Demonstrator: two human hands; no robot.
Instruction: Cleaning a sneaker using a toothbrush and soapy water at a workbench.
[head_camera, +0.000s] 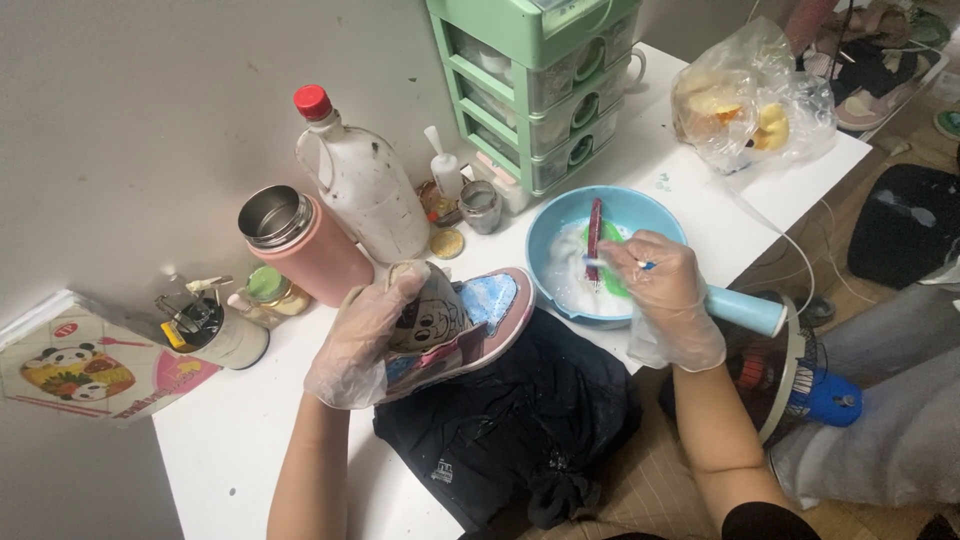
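My left hand (362, 340), in a clear plastic glove, grips a child's shoe (468, 322) with a cartoon face, a pink sole edge and a blue insole. The shoe rests tilted on a black cloth (520, 420) at the table's front edge. My right hand (665, 295), also gloved, holds a light blue brush handle (745, 310) whose tip reaches into a blue bowl (560, 228) of white foamy liquid. A dark red brush (594, 235) and a green object lie in the bowl.
On the white table (230, 440) stand a pink steel flask (300, 245), a white jug with a red cap (362, 190), small jars (481, 205), a green drawer unit (535, 85), a plastic bag (750, 100) and a panda-printed box (95, 370). A small fan (800, 375) sits by my right arm.
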